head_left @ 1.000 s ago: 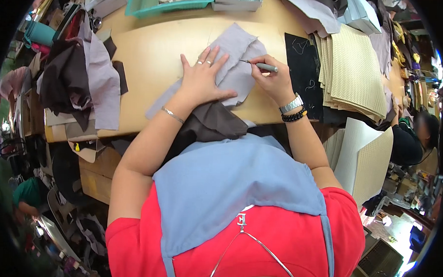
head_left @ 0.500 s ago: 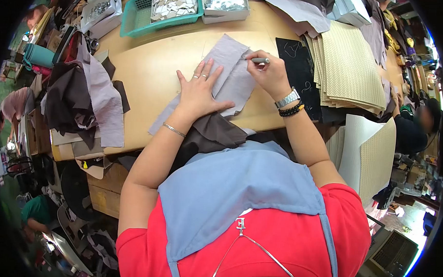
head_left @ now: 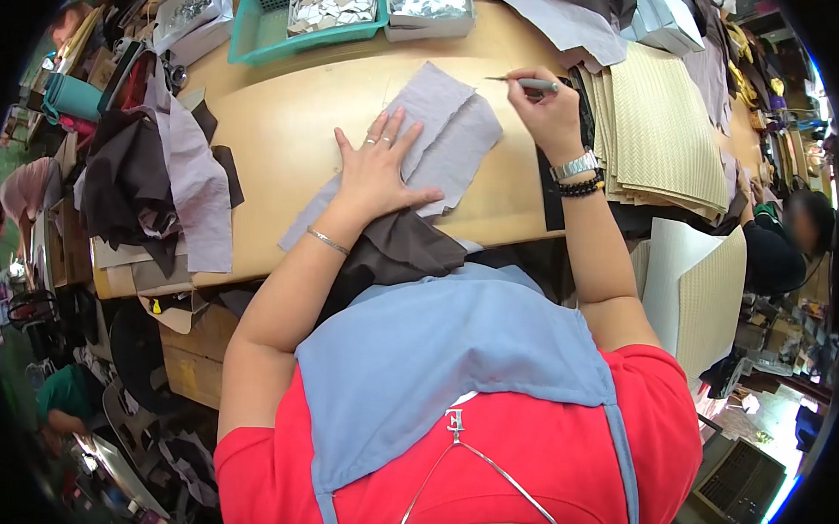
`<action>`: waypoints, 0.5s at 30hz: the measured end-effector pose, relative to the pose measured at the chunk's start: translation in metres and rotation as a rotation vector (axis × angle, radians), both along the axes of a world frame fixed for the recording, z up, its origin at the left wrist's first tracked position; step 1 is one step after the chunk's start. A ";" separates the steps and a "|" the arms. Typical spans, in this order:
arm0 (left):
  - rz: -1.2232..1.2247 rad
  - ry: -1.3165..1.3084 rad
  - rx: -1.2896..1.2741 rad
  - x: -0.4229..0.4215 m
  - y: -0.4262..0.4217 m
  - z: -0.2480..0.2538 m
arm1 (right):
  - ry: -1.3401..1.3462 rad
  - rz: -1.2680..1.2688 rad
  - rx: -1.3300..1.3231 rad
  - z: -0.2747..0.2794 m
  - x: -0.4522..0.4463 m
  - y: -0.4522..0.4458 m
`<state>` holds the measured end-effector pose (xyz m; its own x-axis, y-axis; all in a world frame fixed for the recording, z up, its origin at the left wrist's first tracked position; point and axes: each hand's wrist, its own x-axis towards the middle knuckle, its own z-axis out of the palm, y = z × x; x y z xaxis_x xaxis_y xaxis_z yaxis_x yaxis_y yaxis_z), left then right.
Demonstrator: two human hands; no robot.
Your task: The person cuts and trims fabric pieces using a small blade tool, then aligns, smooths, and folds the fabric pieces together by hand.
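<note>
My left hand [head_left: 378, 171] lies flat with fingers spread on a light grey-lilac fabric piece [head_left: 436, 101] on the wooden table [head_left: 286, 119]. Another part of the light fabric [head_left: 465, 148] lies beside it, with an edge between them. Closed around a grey pen-like tool [head_left: 538, 84], my right hand [head_left: 549, 114] is raised to the right of the fabric and does not touch it. The tool's thin tip points left. Dark brown fabric [head_left: 406, 243] hangs at the table's front edge below my left wrist.
A teal basket [head_left: 247, 39] with small pale pieces and a white box [head_left: 432, 27] stand at the back. Dark and lilac cloth [head_left: 196, 180] lies at left. Stacked cream textured sheets [head_left: 664, 132] lie at right. A person [head_left: 785, 242] is at far right, another [head_left: 64, 397] at lower left.
My right hand has moved off the fabric, up and to the right, with the tool still in it. My left hand has stayed on the fabric.
</note>
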<state>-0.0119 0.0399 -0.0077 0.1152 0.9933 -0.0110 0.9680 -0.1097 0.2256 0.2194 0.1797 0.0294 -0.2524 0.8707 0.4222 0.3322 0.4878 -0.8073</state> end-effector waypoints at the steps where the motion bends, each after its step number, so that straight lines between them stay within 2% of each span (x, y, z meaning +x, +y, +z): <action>1: -0.002 0.003 0.007 0.000 0.001 0.000 | 0.046 0.051 -0.032 0.004 -0.004 -0.009; 2: -0.004 0.005 0.015 0.000 0.001 -0.001 | -0.049 0.094 -0.078 0.008 -0.006 -0.018; 5: -0.005 0.001 0.033 -0.001 0.000 -0.003 | -0.071 0.177 -0.109 0.004 -0.017 -0.038; 15: -0.004 -0.046 0.047 0.000 0.001 -0.002 | -0.098 0.178 -0.108 -0.003 -0.020 -0.044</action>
<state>-0.0119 0.0407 -0.0100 0.1183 0.9921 0.0412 0.9563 -0.1250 0.2644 0.1991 0.1360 0.0262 -0.4416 0.8475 0.2946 0.3281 0.4581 -0.8261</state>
